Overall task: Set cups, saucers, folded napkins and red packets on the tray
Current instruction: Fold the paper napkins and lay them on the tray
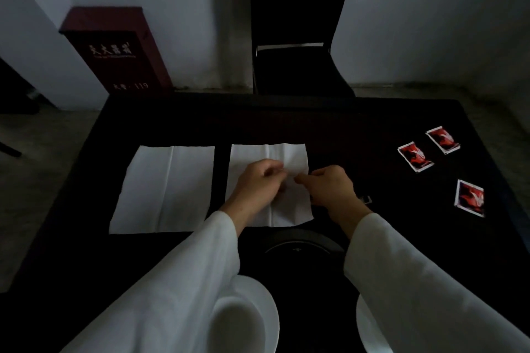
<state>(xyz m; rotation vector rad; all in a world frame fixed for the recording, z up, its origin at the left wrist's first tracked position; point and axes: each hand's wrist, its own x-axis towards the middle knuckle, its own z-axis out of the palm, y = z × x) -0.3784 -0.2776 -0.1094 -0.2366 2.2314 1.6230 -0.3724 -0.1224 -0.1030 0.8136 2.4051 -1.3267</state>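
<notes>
Clearly the work was at an early stage, judging by how things lay. On the dark table (pixel 401 112) two white napkins were spread flat side by side: the left napkin (pixel 163 189) lay untouched with only a crease down its length, and the right napkin (pixel 269 157) sat under both hands. The left hand (pixel 258 183) rested curled on it, its fingers (pixel 274 169) seemingly pinching a raised edge of the paper. The right hand (pixel 329 189) was bunched at the napkin's right edge with fingertips pressed together; whether it held paper could not be told. Neither napkin looked folded to a finished shape.

Three red packets (pixel 415 156) lay loose and well apart from the napkins at the table's right side, not yet set anywhere. Nearest the person, a white saucer (pixel 266 312) showed beneath the left sleeve (pixel 177 281), and a second white saucer (pixel 365 329) was cut off by the right sleeve (pixel 415 281) and the frame's bottom edge.

A dark round rim (pixel 304 241) between the forearms might have been the tray, but the gloom made that uncertain. No cup could be made out with confidence. A small object (pixel 365 199) beside the right wrist was too dim to identify.
</notes>
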